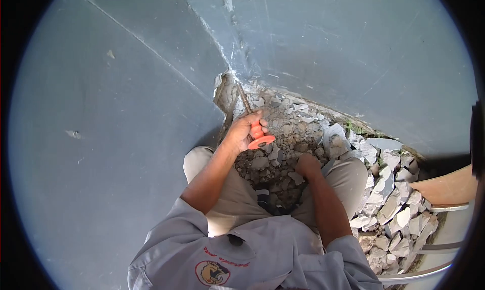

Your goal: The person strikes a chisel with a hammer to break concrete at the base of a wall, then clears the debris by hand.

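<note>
My left hand (246, 131) is closed round the orange grip of a chisel (260, 138), whose round guard faces me. The chisel's metal shaft points up and away, its tip at the broken corner of the grey wall (240, 42). Lower and to the right, my right hand (307, 167) is closed in a fist over the rubble (283, 125), between my knees. Whatever it may hold is hidden under the hand.
Broken plaster and stone chunks (394, 204) are heaped to the right, beside my knee. A tan curved object (447, 187) and metal rails (444, 247) stand at the right edge. A wooden strip (328, 109) runs along the wall's base.
</note>
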A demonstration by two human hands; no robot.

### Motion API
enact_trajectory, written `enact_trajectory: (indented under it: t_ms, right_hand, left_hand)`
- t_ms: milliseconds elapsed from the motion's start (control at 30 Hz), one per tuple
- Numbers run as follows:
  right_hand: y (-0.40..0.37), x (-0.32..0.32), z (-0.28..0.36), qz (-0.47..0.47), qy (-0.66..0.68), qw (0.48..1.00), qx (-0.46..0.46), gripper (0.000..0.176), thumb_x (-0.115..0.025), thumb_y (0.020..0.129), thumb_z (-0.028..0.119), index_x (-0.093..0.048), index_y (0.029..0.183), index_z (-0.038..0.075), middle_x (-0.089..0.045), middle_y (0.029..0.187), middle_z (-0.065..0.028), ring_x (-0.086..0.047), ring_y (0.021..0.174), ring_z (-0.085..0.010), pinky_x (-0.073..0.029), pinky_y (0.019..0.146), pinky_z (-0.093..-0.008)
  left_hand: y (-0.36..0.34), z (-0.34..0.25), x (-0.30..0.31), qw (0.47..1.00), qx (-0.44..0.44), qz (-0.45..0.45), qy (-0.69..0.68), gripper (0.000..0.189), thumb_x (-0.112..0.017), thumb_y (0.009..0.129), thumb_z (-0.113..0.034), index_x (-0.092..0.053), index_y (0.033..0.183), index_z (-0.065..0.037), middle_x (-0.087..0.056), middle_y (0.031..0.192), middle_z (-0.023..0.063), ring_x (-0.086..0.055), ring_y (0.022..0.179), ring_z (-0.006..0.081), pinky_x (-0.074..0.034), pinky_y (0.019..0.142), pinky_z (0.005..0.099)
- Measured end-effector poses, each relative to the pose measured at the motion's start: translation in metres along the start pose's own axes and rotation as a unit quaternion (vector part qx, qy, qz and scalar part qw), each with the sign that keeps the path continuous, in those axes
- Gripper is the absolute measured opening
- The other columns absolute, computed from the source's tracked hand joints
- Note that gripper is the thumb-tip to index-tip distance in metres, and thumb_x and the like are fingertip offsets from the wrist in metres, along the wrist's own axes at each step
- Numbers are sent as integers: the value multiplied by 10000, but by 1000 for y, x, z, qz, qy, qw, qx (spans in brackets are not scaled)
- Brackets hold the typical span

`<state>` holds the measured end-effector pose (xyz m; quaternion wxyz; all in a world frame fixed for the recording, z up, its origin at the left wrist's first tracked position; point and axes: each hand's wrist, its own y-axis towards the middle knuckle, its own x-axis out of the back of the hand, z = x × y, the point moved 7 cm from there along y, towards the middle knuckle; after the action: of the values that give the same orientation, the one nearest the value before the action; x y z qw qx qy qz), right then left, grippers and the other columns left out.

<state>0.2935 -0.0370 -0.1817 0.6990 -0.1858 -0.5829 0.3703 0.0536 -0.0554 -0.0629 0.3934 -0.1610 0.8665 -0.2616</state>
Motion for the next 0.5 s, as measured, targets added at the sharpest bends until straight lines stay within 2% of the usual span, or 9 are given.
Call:
enact_trajectory:
  t_ms: [33, 100, 133, 200, 233, 333, 367, 467, 500]
  right_hand:
    - [6, -1, -4, -2, 28, 1000, 3, 404, -671, 801, 234, -665, 1119, -15, -673, 1163, -217, -645, 1111, -372, -526, 922, -431]
    - [22, 3, -13, -9, 82, 996, 14, 453, -713, 774, 271, -664, 1105, -35, -678, 1147, -224, -653, 1082, -383, -525, 918, -413]
    - [22, 7, -13, -34, 177, 982, 52, 474, -733, 756, 278, -659, 1098, -43, -683, 1119, -220, -661, 1050, -368, -524, 909, -402]
    - [18, 18, -13, -82, 365, 919, 125, 519, -774, 722, 292, -650, 1084, -58, -692, 1063, -213, -675, 988, -338, -522, 889, -379]
    - [4, 34, -4, -111, 435, 879, 158, 469, -795, 707, 252, -641, 1041, -39, -682, 968, -165, -661, 875, -265, -516, 822, -369]
    - [-31, 72, 17, -156, 525, 807, 221, 390, -787, 712, 200, -627, 994, -17, -670, 894, -126, -648, 810, -223, -511, 761, -369]
    - [-31, 75, 13, -194, 492, 818, 225, 377, -787, 708, 178, -609, 986, -4, -673, 869, -112, -645, 770, -202, -508, 726, -371]
    - [-24, 64, -2, -241, 402, 874, 130, 372, -789, 700, 170, -611, 976, -6, -685, 837, -126, -659, 743, -226, -515, 720, -379]
    - [-19, 58, -4, -247, 420, 864, 125, 379, -791, 698, 169, -619, 980, -19, -689, 834, -140, -665, 740, -248, -519, 721, -384]
  left_hand:
    - [0, 0, 8, 1000, -13, -18, 5, 261, -628, 942, -155, -555, 1155, -23, -620, 801, 75, -607, 665, 182, -559, 649, 324]
    - [-1, 2, 17, 999, -29, -31, -9, 265, -641, 940, -169, -559, 1146, -24, -610, 789, 66, -601, 662, 171, -556, 645, 313]
    - [-4, 2, 18, 998, -38, -38, -16, 268, -647, 939, -176, -561, 1141, -24, -605, 783, 62, -598, 660, 165, -554, 643, 308]
    - [-7, 2, 17, 998, -50, -47, -9, 241, -670, 922, -157, -567, 1097, -27, -593, 773, 55, -581, 634, 154, -542, 600, 295]
    - [-5, 1, 17, 997, -54, -49, -9, 230, -672, 919, -150, -568, 1084, -28, -593, 771, 57, -578, 628, 153, -538, 589, 292]
    - [5, 2, 17, 996, -75, -32, -40, 221, -657, 918, -117, -550, 1093, -35, -600, 795, 80, -577, 617, 159, -531, 564, 280]
    - [8, 1, 17, 995, -86, -25, -44, 230, -652, 918, -109, -545, 1109, -37, -603, 804, 86, -581, 625, 161, -534, 571, 281]
    - [12, 1, 17, 993, -91, -1, -74, 303, -623, 909, -83, -516, 1190, -45, -614, 837, 98, -597, 671, 176, -547, 610, 302]
    - [11, -1, 17, 993, -92, 3, -77, 313, -617, 906, -81, -513, 1199, -44, -615, 836, 99, -598, 678, 182, -548, 617, 310]
